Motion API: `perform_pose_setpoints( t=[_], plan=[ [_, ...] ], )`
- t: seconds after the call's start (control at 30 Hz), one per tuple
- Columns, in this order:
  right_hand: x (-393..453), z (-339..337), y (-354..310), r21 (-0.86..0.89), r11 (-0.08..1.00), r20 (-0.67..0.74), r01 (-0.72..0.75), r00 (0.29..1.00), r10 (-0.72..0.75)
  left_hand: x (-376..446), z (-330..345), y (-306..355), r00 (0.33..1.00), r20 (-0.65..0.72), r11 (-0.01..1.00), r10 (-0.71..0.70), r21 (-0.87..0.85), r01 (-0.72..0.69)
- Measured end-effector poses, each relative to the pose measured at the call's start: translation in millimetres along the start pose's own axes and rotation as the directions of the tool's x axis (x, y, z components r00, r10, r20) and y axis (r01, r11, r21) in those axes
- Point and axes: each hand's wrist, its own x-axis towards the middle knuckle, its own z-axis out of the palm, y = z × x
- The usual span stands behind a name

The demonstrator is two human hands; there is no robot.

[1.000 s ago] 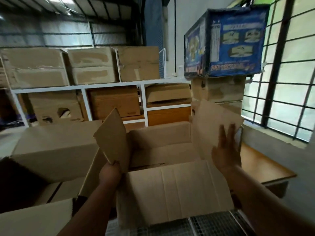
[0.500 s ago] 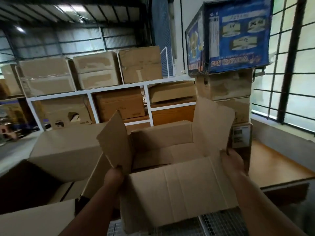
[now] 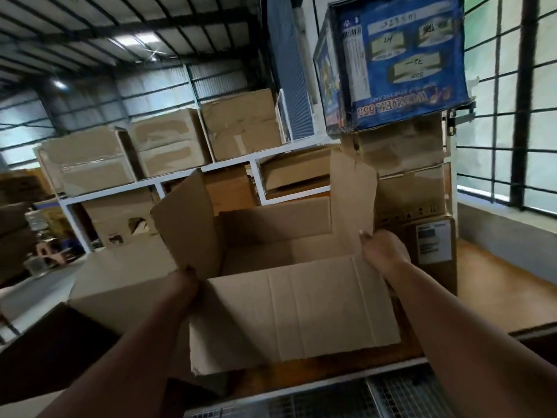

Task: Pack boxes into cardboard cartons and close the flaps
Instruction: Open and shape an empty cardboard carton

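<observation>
An open brown cardboard carton [image 3: 289, 312] is right in front of me, its inside showing bare cardboard. Its near flap hangs down towards me, and the left flap [image 3: 187, 221] and right flap [image 3: 352, 194] stand up. My left hand [image 3: 187, 282] grips the carton at the base of the left flap. At the base of the right flap, my right hand [image 3: 382, 248] holds the carton's right edge. No box to pack is in either hand.
A second open carton [image 3: 120, 279] lies to the left. To the right stands a stack of cartons topped by a blue printed box [image 3: 401, 58], on a wooden surface [image 3: 497, 291]. A white shelf [image 3: 235, 164] with several cartons is behind. A wire grid [image 3: 391, 396] lies below.
My right hand dropped from flat against the right flap to gripping the carton's right edge. The view tilted upward and the carton came closer.
</observation>
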Motion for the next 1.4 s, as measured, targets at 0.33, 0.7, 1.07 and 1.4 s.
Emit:
perform_pose_setpoints(
  t=[0.33, 0.7, 1.07, 1.4],
  plan=[
    [-33.3, 17.5, -104.2, 0.086, 0.976, 0.033, 0.2, 0.979, -0.203, 35.7, -135.9, 25.5, 0.98, -0.166, 0.987, 0.106, 0.137, -0.083],
    [-150.9, 150.2, -289.7, 0.376, 0.914, 0.194, 0.151, 0.952, -0.237, 160.2, -352.0, -114.2, 0.97, -0.244, 1.0, 0.021, 0.013, -0.018],
    [-265.9, 343.7, -390.2, 0.441, 0.897, 0.276, 0.014, 0.949, -0.151, 262.9, -453.8, -302.2, 0.988, -0.108, 0.994, -0.108, -0.018, 0.107],
    [-298.3, 381.2, -356.2, 0.271, 0.962, 0.215, 0.018, 0.973, -0.079, 275.1, -459.3, -365.2, 0.988, -0.022, 0.982, -0.15, 0.113, 0.151]
  ],
)
